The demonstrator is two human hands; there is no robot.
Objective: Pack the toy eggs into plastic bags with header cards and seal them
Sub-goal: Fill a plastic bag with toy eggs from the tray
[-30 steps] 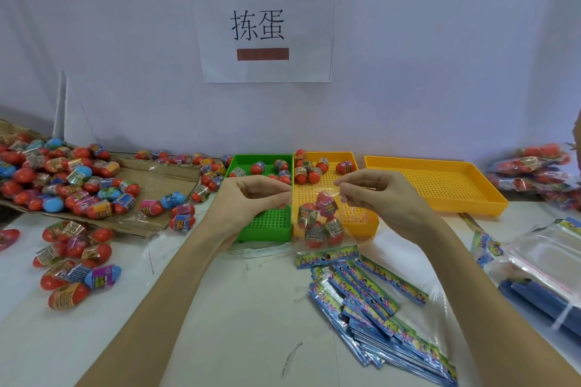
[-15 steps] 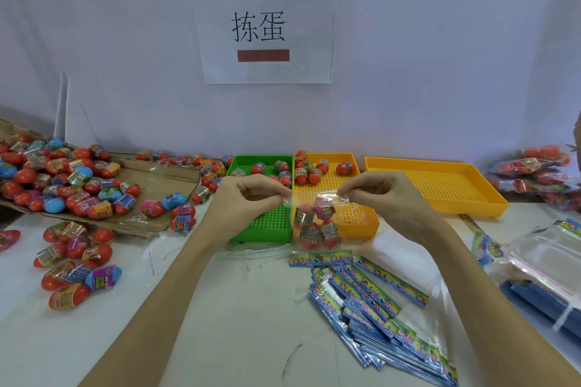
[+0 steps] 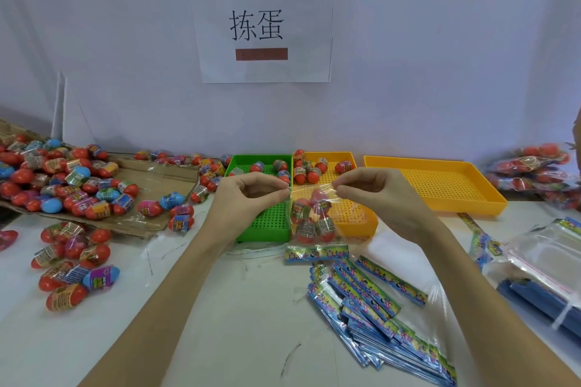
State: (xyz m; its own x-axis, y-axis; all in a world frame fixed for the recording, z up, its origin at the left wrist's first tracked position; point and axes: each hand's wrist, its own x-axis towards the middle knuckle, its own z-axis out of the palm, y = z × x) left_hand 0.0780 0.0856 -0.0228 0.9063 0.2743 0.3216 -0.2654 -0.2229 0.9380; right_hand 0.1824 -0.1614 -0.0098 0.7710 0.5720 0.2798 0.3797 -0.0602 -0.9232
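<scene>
Fingers point(image 3: 283, 195) pinch bag point(image 3: 309, 214); seal unclear.

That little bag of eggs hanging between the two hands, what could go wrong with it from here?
The bag hangs only from pinches at its top corners by the left hand and right hand; if one slips, the eggs could spill out of the top. It also hangs close above the green tray and orange tray, so it might snag a rim.

A white paper sign point(image 3: 264, 25) with two characters hangs on the pale wall point(image 3: 440, 41); flattened cardboard point(image 3: 157, 179) lies on the white worktop point(image 3: 235, 324).
</scene>
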